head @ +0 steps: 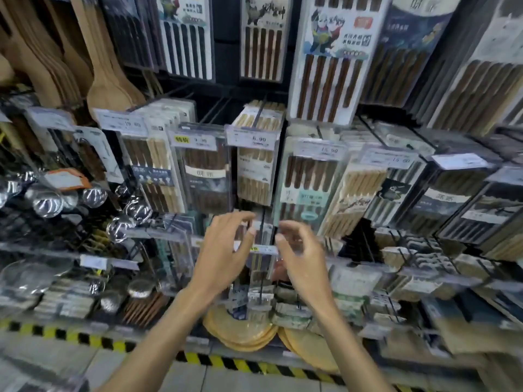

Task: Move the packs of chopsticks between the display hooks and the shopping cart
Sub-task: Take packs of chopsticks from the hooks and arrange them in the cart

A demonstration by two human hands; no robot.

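Packs of chopsticks hang in rows on display hooks across the shelf wall, for example a dark-stick pack (205, 176) and a light-stick pack (256, 176). Lower down, a clear pack of chopsticks (261, 267) hangs on a centre hook (263, 230) behind a price tag (263, 249). My left hand (226, 250) is just left of that hook, my right hand (302, 258) just right of it. Both have loosely curved fingers with their tips close to the hook and the top of the pack. Motion blur hides any contact, and I see nothing plainly gripped. No shopping cart is in view.
Wooden spatulas (107, 80) hang at the upper left and metal ladles (46, 200) at the left. Round woven mats (240, 332) lie on the bottom shelf. A yellow-black striped edge (85, 339) runs along the shelf base above the tiled floor.
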